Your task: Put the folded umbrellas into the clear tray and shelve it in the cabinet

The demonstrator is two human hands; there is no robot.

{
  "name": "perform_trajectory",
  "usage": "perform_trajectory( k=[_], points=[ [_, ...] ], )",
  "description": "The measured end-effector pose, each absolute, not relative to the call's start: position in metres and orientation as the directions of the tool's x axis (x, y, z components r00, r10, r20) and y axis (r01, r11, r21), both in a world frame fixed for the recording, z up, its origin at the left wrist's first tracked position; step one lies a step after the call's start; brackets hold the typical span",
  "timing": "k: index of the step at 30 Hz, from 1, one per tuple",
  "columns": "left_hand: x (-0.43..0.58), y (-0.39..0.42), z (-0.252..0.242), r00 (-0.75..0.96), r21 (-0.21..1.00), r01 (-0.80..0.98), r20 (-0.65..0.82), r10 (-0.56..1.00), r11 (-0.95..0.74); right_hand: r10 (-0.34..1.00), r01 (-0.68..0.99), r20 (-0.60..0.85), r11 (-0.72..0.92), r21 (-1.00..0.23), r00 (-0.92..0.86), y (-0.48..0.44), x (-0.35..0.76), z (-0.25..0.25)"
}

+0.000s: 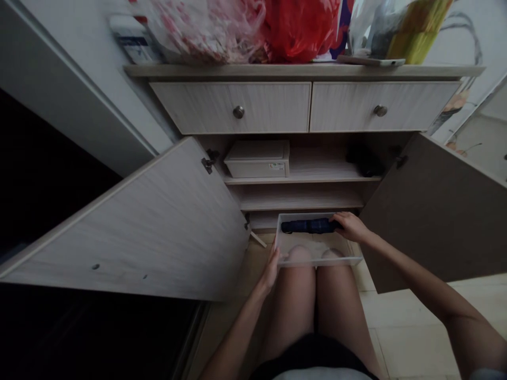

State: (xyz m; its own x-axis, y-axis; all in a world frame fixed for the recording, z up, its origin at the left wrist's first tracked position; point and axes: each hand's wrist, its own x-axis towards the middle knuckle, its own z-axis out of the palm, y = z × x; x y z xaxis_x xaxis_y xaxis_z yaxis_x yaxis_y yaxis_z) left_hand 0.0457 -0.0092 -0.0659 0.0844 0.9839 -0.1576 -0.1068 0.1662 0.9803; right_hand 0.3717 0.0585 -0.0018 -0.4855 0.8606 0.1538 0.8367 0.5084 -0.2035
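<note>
In front of me, over my knees, is a clear plastic storage box. My left hand grips the box's left edge from the outside. My right hand is closed around one end of a folded navy umbrella, which lies along the far side of the box. The rest of the box's inside shows my knees through its clear bottom.
A pale wood-grain shoe cabinet stands ahead with both doors swung open toward me. Its shelves hold a white lidded box and a dark item. Two knobbed drawers sit above, with plastic bags on top.
</note>
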Motion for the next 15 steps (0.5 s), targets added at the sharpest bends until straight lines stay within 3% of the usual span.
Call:
perform_trajectory(
  k=[4, 8, 12, 15],
  points=[
    [0.045, -0.009, -0.065, 0.076, 0.980, -0.121, -0.152, 0.985, 0.160, 0.870, 0.874, 0.105, 0.486, -0.023, -0.481, 0.059, 0.362, 0.003],
    [0.045, -0.009, -0.065, 0.086, 0.967, -0.131, -0.208, 0.974, 0.218, 0.866, 0.867, 0.053, 0.493, 0.069, -0.497, 0.057, 0.355, 0.010],
    [0.048, -0.008, -0.067, 0.053, 0.961, -0.143, -0.231, 0.971, 0.236, 0.863, 0.863, 0.048, 0.504, -0.029, -0.503, 0.067, 0.366, 0.027],
    [0.049, -0.007, -0.068, 0.030, 0.963, -0.142, -0.226, 0.974, 0.228, 0.935, 0.933, 0.169, 0.335, -0.134, -0.311, 0.098, 0.392, 0.048]
  ],
)
